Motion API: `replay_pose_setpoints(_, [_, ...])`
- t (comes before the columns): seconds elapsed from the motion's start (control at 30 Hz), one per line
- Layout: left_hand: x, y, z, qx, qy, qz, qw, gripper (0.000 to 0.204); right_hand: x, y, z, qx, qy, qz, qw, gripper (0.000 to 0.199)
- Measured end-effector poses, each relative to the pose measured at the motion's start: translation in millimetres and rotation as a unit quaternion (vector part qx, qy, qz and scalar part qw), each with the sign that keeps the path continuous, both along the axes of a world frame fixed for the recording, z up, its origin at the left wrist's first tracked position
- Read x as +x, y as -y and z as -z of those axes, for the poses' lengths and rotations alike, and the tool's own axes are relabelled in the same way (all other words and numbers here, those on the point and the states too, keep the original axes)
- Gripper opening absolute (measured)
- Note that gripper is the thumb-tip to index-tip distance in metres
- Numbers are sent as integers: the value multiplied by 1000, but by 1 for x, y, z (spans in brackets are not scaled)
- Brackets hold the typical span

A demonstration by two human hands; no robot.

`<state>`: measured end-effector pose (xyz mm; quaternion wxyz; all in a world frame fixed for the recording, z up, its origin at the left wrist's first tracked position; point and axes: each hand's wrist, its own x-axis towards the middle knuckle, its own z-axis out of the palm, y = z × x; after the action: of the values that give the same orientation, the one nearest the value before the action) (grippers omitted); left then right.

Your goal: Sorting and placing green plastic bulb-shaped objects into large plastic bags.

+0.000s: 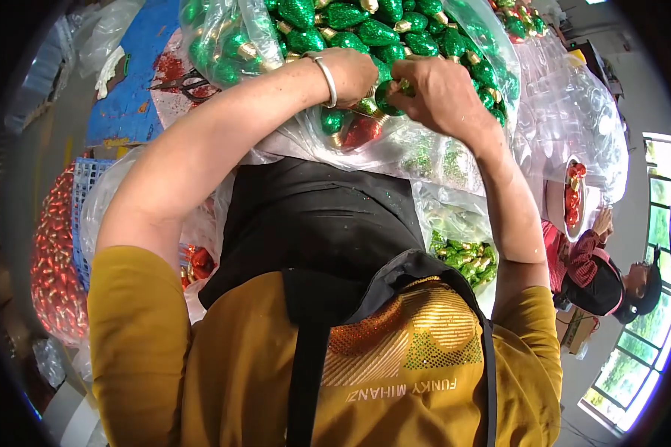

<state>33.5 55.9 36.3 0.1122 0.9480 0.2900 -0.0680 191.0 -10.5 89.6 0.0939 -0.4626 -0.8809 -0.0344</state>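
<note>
My left hand (350, 74), with a silver bangle on the wrist, and my right hand (440, 93) meet over a clear plastic bag (425, 153) full of green glitter bulb-shaped ornaments (365, 30) with gold caps. Between the fingers of both hands sits one green ornament (386, 97). A red ornament (361, 132) lies just below the hands inside the bag. My black apron and yellow shirt fill the lower middle of the view.
A blue crate (89, 194) with a bag of red ornaments (56, 261) stands at the left. Scissors (186, 84) lie on a blue surface at the upper left. More green ornaments (466, 257) sit in a bag at my right. A co-worker (600, 272) sits at the right beside a tray of red ornaments (572, 197).
</note>
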Motion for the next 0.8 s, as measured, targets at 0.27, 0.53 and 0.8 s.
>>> replay_pose_setpoints(0.27, [-5, 8, -11, -50, 39, -80, 995, 10, -13, -28, -15, -107, 138, -46, 984, 20])
replay_pose_setpoints(0.53, [-4, 6, -12, 2, -22, -56, 998, 13, -2, -7, -1, 13, 13, -19, 1000, 13])
replay_pose_setpoints(0.8, [-8, 0, 3, 32, 55, -20, 998, 13, -3, -17, -4, -78, 160, 24, 984, 15])
